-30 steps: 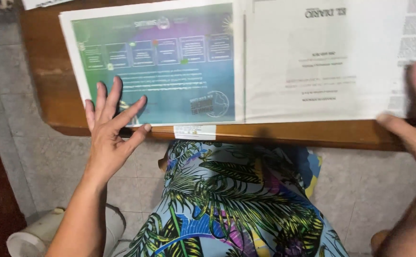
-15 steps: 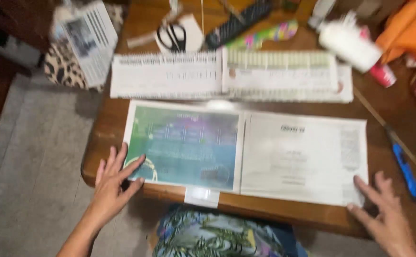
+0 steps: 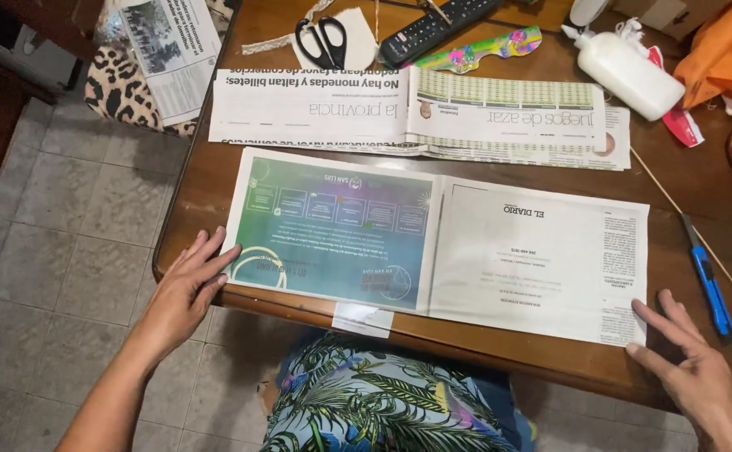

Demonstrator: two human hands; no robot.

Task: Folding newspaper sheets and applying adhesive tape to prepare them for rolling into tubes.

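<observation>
An open newspaper spread (image 3: 441, 243) lies flat on the wooden table (image 3: 207, 176), its left page printed in green and purple, its right page mostly white. My left hand (image 3: 186, 289) rests flat at the table's front left edge, fingertips touching the spread's lower left corner. My right hand (image 3: 688, 372) lies flat with fingers apart at the spread's lower right corner. Neither hand holds anything.
A second folded newspaper (image 3: 416, 113) lies behind the spread. Farther back are scissors (image 3: 322, 40), a remote control (image 3: 433, 29), a white glue bottle (image 3: 625, 71) and orange cloth (image 3: 721, 46). A blue cutter (image 3: 709, 280) and a thin stick (image 3: 692, 226) lie at right.
The view has pulled back and tilted up, bringing the back of the table into sight. Both hands have slid outward to the spread's lower corners.
</observation>
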